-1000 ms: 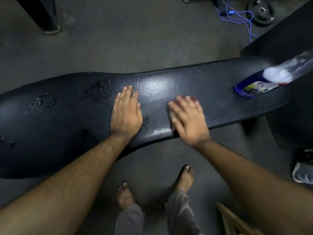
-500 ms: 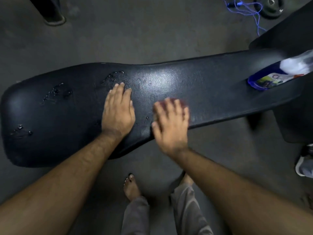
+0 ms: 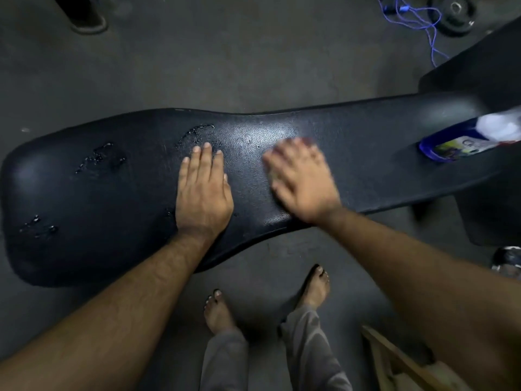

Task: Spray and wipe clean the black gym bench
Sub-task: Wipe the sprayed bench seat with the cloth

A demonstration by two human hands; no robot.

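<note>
The black gym bench (image 3: 366,142) stretches across the view, with wet droplet patches (image 3: 98,159) on its left half. My left hand (image 3: 203,190) lies flat on the pad, fingers together, holding nothing. Just right of it, my right hand (image 3: 301,182) is motion-blurred and presses down on a small cloth or sponge (image 3: 272,173); only a pale edge and a reddish edge show under the fingers. A blue spray bottle (image 3: 462,142) with a white top lies on its side at the bench's right end.
Grey floor surrounds the bench. My bare feet (image 3: 220,311) stand in front of it. A blue cable (image 3: 417,21) and a weight plate (image 3: 454,12) lie at the top right, a dark post base (image 3: 84,18) at the top left, a wooden piece (image 3: 394,359) at the lower right.
My right hand has slid back and forth over the pad with the cloth under it: left, then right and farther up. The left hand stays planted on the pad.
</note>
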